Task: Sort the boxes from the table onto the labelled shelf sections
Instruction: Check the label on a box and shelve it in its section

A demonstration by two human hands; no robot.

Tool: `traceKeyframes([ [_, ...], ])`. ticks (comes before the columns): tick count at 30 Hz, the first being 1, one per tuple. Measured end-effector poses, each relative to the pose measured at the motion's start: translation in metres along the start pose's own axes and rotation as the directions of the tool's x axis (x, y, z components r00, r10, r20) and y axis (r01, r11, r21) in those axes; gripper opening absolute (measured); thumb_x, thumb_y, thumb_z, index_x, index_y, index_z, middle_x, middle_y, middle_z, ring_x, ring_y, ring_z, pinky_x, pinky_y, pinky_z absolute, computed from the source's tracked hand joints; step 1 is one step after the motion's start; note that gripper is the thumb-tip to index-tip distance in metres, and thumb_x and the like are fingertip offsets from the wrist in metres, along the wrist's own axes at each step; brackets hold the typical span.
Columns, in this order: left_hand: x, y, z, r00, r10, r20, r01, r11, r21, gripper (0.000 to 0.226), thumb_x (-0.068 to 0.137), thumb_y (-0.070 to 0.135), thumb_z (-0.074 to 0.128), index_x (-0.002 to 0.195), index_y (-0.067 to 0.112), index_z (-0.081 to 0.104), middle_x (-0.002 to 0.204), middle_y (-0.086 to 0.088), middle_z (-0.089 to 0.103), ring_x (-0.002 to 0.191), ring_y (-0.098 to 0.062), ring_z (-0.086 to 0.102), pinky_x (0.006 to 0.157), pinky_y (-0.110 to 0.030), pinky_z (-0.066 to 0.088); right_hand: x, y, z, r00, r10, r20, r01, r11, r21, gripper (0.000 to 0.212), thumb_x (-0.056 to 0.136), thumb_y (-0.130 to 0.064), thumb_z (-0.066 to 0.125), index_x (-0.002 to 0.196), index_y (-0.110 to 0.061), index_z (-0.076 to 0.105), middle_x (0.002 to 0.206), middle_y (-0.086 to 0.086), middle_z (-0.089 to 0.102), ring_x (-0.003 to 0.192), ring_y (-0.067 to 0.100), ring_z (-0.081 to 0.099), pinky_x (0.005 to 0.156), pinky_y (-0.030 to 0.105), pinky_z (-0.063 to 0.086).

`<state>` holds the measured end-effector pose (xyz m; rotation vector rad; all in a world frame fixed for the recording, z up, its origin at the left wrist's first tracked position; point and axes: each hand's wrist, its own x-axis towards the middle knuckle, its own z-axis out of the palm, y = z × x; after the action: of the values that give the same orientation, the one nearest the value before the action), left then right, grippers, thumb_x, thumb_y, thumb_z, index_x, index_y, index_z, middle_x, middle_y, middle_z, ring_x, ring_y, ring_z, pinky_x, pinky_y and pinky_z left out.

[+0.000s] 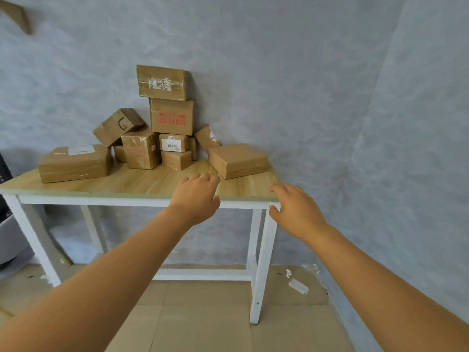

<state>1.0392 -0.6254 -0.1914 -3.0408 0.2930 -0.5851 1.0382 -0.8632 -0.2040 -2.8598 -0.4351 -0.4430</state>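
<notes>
On the table [142, 181], the stacked pile of boxes [162, 123] leans against the wall, and one flat box [238, 160] lies just right of that pile — nearest both hands. The left hand [196, 196] and right hand [295, 212] hover spread, holding nothing. A careless reach past the flat box could likely topple the pile — its tilted boxes look unsteady.

The stacked boxes [162, 128] hide those behind (labels too blurred to read), the table [76, 185] cut off left.
</notes>
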Motion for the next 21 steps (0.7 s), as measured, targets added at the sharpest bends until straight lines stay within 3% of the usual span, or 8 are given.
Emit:
traceKeyframes([
  [10, 0.169, -0.026, 0.094, 0.999, -0.007, 0.041, 0.005, 1.000, 0.028, 0.044, 0.098, 0.037, 0.047, 0.139, 0.020, 0.045, 0.127, -0.003, 0.057, 0.117, -0.023, 0.054, 0.092, -0.035, 0.045, 0.169, 0.087, 0.083, 0.994, 0.081, 0.072, -0.083, 0.996, 0.036, 0.050, 0.096, -0.028, 0.053, 0.144, -0.017, 0.044, 0.137, 0.008, 0.054, 0.126, 0.031, 0.047, 0.098, 0.037, 0.042],
  [14, 0.233, -0.037, 0.133, 0.994, -0.063, 0.094, 0.059, 0.998, 0.037, 0.044, 0.097, 0.038, 0.046, 0.138, 0.021, 0.045, 0.128, -0.002, 0.057, 0.117, -0.024, 0.054, 0.096, -0.038, 0.045, 0.242, 0.123, 0.110, 0.989, 0.104, 0.103, -0.113, 0.990, 0.084, 0.049, 0.096, -0.029, 0.055, 0.142, -0.018, 0.047, 0.136, 0.008, 0.055, 0.124, 0.031, 0.049, 0.096, 0.036, 0.045],
  [21, 0.303, -0.067, 0.189, 0.952, -0.222, 0.209, 0.246, 0.965, -0.096, 0.047, 0.098, 0.044, 0.046, 0.140, 0.022, 0.044, 0.132, -0.005, 0.056, 0.121, -0.027, 0.053, 0.096, -0.041, 0.047, 0.343, 0.147, 0.154, 0.982, 0.097, 0.161, -0.136, 0.957, 0.257, 0.047, 0.092, -0.027, 0.062, 0.137, -0.016, 0.054, 0.137, 0.009, 0.056, 0.126, 0.027, 0.053, 0.102, 0.040, 0.046],
])
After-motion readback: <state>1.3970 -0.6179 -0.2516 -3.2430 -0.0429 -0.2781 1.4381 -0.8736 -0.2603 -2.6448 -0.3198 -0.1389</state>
